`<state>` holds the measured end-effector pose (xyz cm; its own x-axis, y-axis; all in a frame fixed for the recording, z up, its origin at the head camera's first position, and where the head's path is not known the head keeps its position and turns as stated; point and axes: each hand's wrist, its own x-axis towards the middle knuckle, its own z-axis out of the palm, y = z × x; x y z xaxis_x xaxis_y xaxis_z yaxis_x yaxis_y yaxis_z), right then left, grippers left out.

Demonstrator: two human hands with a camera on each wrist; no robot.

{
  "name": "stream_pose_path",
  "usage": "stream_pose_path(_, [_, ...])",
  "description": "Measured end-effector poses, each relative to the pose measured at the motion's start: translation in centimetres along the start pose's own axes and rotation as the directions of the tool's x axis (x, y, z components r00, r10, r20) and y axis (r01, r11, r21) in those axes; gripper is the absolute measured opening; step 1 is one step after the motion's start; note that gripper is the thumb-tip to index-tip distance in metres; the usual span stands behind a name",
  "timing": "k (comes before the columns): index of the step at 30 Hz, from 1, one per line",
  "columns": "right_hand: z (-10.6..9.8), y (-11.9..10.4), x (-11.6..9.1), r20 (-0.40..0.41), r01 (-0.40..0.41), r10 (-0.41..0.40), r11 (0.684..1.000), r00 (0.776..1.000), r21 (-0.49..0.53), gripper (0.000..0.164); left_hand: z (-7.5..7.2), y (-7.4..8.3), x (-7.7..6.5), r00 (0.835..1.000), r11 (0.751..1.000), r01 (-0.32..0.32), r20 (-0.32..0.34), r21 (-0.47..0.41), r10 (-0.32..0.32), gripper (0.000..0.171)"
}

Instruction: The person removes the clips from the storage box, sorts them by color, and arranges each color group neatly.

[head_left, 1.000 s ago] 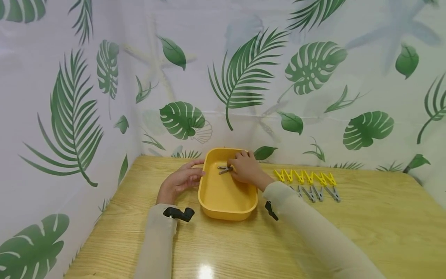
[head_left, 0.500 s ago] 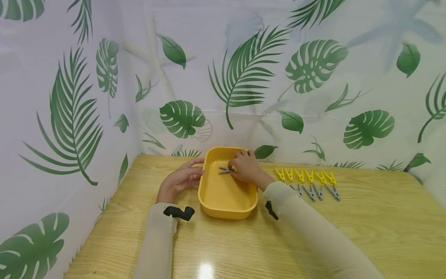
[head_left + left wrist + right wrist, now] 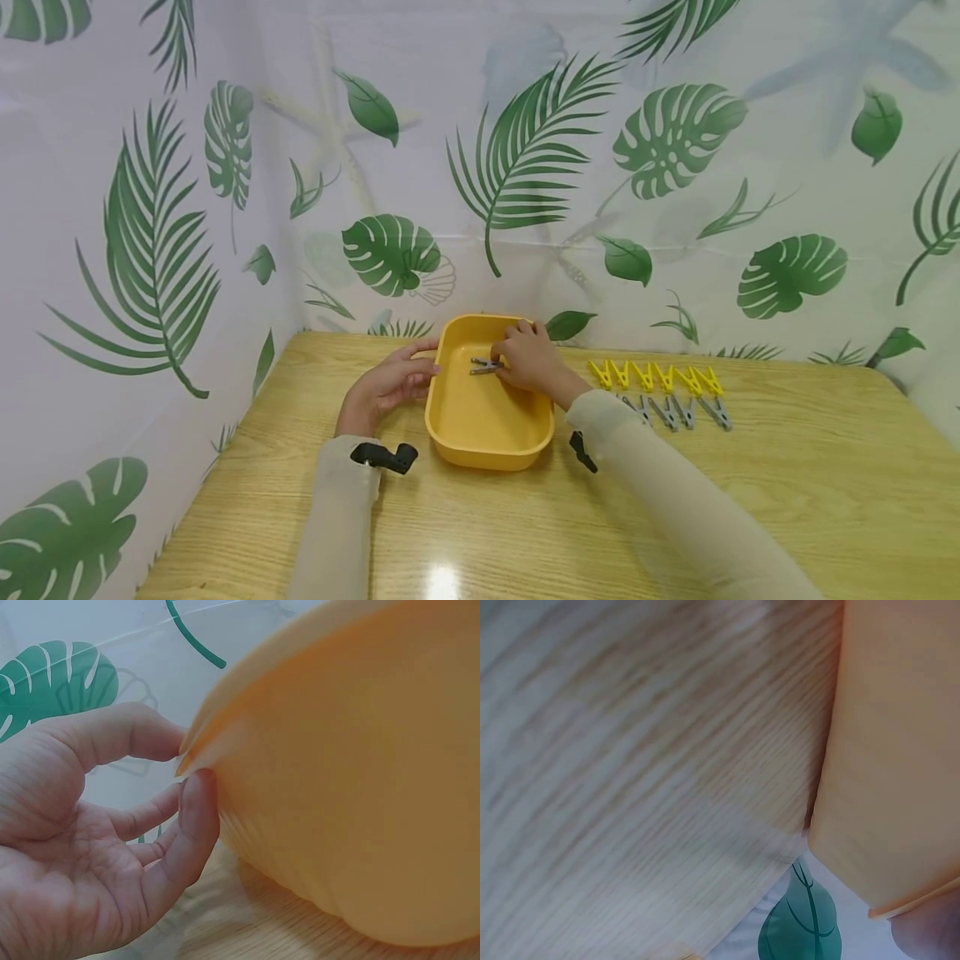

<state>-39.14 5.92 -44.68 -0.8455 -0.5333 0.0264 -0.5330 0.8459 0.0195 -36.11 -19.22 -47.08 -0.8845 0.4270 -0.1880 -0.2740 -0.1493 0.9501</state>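
A yellow plastic bin (image 3: pixel 491 425) stands on the table near the wall. My left hand (image 3: pixel 386 387) pinches its left rim; in the left wrist view the fingers (image 3: pixel 199 802) lie at the rim's edge and just below it. My right hand (image 3: pixel 531 360) reaches over the right side into the bin. A grey clothespin (image 3: pixel 483 367) shows at its fingertips, seemingly pinched, its near end hidden by the hand. From the right wrist, only the bin's outer wall (image 3: pixel 900 750) and a bit of the hand (image 3: pixel 934 930) appear.
Right of the bin, several yellow clothespins (image 3: pixel 655 377) lie in a row on the wooden table (image 3: pixel 810 467). Several grey clothespins (image 3: pixel 684 412) lie in front of them, partly behind the right sleeve. A leaf-print sheet (image 3: pixel 525 167) hangs close behind the bin.
The grey clothespin at my right fingertips has turned slightly in the bin. Both hands and the bin stay nearly in place.
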Motion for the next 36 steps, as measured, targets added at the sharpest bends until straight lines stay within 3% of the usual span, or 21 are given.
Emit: stream_pose_path(36, [-0.19, -0.03, -0.27, -0.088, -0.005, 0.012, 0.996, 0.996, 0.089, 0.021, -0.18, -0.16, 0.10, 1.000, 1.000, 0.006, -0.012, 0.007, -0.006, 0.061])
